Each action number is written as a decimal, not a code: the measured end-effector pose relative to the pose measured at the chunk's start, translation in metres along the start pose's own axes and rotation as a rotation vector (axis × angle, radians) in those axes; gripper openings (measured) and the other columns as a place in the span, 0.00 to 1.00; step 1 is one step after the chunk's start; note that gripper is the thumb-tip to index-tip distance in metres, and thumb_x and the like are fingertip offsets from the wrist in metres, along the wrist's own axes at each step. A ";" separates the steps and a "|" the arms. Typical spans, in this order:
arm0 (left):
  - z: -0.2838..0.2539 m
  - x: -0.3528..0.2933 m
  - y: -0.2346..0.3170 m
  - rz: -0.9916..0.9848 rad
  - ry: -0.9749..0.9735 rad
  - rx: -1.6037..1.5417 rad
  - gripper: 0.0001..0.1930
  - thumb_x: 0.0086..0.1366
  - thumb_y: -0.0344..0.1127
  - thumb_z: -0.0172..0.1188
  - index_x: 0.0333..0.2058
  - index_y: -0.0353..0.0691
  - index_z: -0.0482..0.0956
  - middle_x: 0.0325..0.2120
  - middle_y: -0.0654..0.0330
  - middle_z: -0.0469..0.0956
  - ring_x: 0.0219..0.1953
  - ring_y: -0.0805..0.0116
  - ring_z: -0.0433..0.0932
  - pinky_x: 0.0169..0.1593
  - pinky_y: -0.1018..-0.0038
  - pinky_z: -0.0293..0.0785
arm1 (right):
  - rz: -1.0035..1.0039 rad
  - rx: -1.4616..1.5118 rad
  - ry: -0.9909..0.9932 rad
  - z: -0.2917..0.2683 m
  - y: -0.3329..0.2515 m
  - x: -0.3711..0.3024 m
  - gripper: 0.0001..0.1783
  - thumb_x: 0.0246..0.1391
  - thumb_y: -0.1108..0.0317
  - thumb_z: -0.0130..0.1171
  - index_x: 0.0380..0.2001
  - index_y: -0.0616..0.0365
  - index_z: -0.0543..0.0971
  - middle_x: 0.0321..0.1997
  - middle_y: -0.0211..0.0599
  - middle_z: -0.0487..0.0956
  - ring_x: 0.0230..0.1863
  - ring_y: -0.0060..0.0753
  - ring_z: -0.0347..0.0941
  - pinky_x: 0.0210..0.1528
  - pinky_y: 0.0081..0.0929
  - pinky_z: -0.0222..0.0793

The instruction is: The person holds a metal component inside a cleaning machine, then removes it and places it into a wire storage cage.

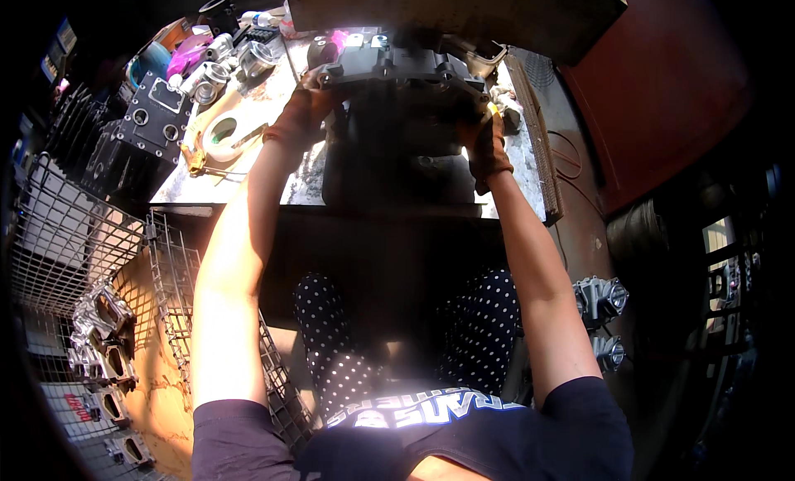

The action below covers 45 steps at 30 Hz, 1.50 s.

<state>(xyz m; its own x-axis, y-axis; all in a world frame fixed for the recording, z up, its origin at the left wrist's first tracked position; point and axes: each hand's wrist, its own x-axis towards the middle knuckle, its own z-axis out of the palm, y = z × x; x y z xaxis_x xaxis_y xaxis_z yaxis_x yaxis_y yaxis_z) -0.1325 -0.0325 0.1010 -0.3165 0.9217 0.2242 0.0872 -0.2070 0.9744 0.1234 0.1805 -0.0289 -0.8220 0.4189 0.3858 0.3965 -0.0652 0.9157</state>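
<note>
A large dark metal casting (397,63) with lugs along its edge is raised between my hands over the worktable (170,191). My left hand (302,113), in a brown-orange work glove, is closed on the casting's left end. Its right end is gripped by my right hand (487,141), gloved the same way, with the fingers partly lost in shadow. Below the casting lies a deep dark area, where I cannot make out the shapes. Left of my left hand are a roll of tape (222,140) and a yellow-handled tool (195,160).
Several machined metal parts and a black plate with holes (153,117) crowd the table's left. A heavy box-like block (464,9) overhangs the far side. Wire baskets (74,216) with castings stand lower left; silver parts (603,299) sit lower right, near a dark red panel (662,92).
</note>
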 end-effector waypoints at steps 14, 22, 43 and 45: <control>-0.011 0.035 -0.074 0.205 0.118 0.356 0.20 0.64 0.29 0.44 0.56 0.39 0.61 0.46 0.62 0.72 0.50 0.73 0.67 0.57 0.78 0.58 | 0.611 1.668 -0.080 -0.053 0.105 -0.010 0.21 0.56 0.63 0.47 0.52 0.57 0.68 0.50 0.43 0.73 0.50 0.42 0.71 0.53 0.36 0.64; 0.015 0.030 -0.035 0.085 0.232 0.148 0.35 0.51 0.28 0.64 0.57 0.34 0.58 0.45 0.56 0.72 0.46 0.70 0.71 0.48 0.76 0.70 | 0.778 1.210 0.796 -0.137 0.260 -0.024 0.11 0.40 0.72 0.58 0.32 0.59 0.79 0.31 0.43 0.78 0.35 0.45 0.74 0.40 0.33 0.69; 0.018 0.040 -0.058 0.254 0.331 0.284 0.19 0.62 0.32 0.54 0.51 0.35 0.65 0.42 0.58 0.72 0.43 0.70 0.71 0.51 0.75 0.69 | 0.765 1.561 0.670 -0.093 0.339 0.065 0.16 0.46 0.69 0.57 0.40 0.62 0.76 0.37 0.41 0.80 0.40 0.36 0.77 0.45 0.27 0.71; 0.011 0.037 -0.053 0.125 0.208 -0.202 0.23 0.57 0.36 0.60 0.50 0.34 0.68 0.43 0.58 0.73 0.44 0.68 0.72 0.50 0.74 0.69 | 0.904 1.576 0.723 -0.099 0.324 0.063 0.17 0.45 0.71 0.57 0.41 0.62 0.75 0.37 0.42 0.80 0.40 0.37 0.77 0.45 0.28 0.71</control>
<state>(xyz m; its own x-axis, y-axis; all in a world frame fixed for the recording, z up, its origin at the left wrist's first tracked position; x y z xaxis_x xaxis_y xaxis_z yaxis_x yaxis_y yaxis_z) -0.1391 0.0164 0.0578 -0.5034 0.8024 0.3206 -0.0451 -0.3949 0.9176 0.1602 0.0962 0.3035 -0.0240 0.3163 0.9484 0.3427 0.8937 -0.2894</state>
